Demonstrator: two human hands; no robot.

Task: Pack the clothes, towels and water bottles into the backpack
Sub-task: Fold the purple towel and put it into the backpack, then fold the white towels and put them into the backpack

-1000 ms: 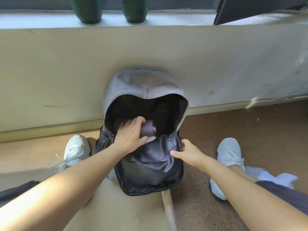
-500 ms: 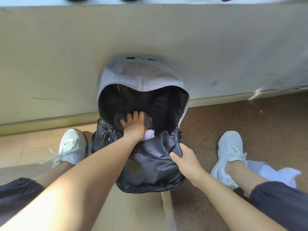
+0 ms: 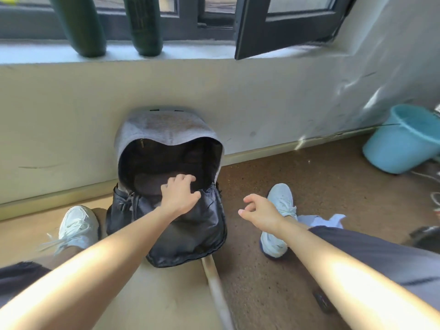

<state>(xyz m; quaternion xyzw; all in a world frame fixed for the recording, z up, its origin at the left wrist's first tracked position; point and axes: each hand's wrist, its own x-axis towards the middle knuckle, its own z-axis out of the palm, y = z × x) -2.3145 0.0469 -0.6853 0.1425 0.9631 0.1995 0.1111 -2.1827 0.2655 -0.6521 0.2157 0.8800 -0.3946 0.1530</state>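
Observation:
A grey and black backpack (image 3: 164, 129) leans against the wall between my feet, its main compartment wide open. Dark cloth (image 3: 150, 183) lies inside, dim and hard to make out. My left hand (image 3: 179, 197) hovers at the front lip of the opening, fingers loosely curled, holding nothing. My right hand (image 3: 260, 211) hangs in the air to the right of the bag, off it, fingers relaxed and empty. Two dark green water bottles (image 3: 79, 26) (image 3: 144, 26) stand on the windowsill above.
A light blue bucket (image 3: 402, 144) sits on the floor at the far right near some cables. My white shoes (image 3: 76, 226) (image 3: 278, 215) flank the bag. A pale cloth (image 3: 321, 221) lies by my right leg. An open black window frame (image 3: 285, 27) juts over the sill.
My left hand has pulled back out of the bag to its front lip. My right hand has let go of the bag's edge and moved right. The view has tilted up.

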